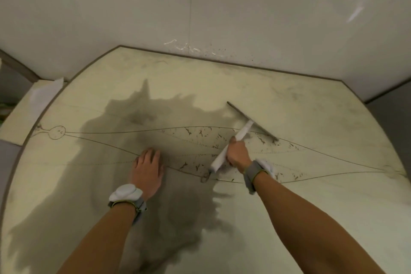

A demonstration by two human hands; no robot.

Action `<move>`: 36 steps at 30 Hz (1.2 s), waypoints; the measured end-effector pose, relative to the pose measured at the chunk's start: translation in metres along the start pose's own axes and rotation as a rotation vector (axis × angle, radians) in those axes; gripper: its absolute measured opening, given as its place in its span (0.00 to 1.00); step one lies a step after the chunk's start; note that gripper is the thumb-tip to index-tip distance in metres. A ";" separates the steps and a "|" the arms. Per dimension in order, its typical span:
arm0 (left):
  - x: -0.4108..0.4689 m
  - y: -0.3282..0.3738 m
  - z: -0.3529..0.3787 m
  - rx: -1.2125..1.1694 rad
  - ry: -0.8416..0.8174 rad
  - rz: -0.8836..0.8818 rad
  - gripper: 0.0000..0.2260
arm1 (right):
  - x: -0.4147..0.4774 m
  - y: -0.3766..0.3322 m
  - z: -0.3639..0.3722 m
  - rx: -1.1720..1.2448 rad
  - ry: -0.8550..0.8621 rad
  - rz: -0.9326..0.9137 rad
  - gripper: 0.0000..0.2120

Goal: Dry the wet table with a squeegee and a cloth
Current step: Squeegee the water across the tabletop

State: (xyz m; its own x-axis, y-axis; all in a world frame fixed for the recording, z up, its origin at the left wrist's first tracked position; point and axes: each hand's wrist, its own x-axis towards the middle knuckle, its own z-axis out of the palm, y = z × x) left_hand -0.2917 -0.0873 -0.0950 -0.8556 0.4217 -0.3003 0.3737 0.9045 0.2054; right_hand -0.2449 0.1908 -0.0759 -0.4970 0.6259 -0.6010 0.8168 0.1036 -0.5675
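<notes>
Drying judged barely begun: squeegee [241, 138] grasped by fingers of right hand [238, 153] at edge of wet patch [178, 207]; left hand [146, 169] laid on patch, fingers released.

Your right hand [236, 154] hides the middle of the squeegee [245, 128] handle; your left hand [147, 170] blurs at its tips; the table [311, 118] runs off-frame at 6 o'clock.

Pale glossy wall panels [111, 6] with a vertical seam [190, 6], glare streak [364, 0] upper right
</notes>
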 end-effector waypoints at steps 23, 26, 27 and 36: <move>-0.084 -0.095 -0.052 0.033 0.076 0.187 0.23 | -0.154 0.028 0.083 -0.155 0.057 -0.236 0.29; -0.090 -0.089 -0.049 0.042 0.039 0.236 0.23 | -0.174 0.047 0.079 -0.157 0.105 -0.218 0.26; -0.092 -0.086 -0.048 0.051 0.030 0.258 0.24 | -0.183 0.054 0.076 -0.154 0.127 -0.199 0.25; -0.121 0.005 -0.018 0.076 -0.115 0.471 0.23 | -0.240 0.164 -0.022 -0.120 0.325 0.035 0.20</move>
State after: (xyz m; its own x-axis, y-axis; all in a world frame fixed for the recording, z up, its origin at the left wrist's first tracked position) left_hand -0.1932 -0.1352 -0.0410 -0.5437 0.7866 -0.2928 0.7395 0.6139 0.2761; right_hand 0.0149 0.0743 -0.0123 -0.3643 0.8424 -0.3970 0.8700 0.1558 -0.4678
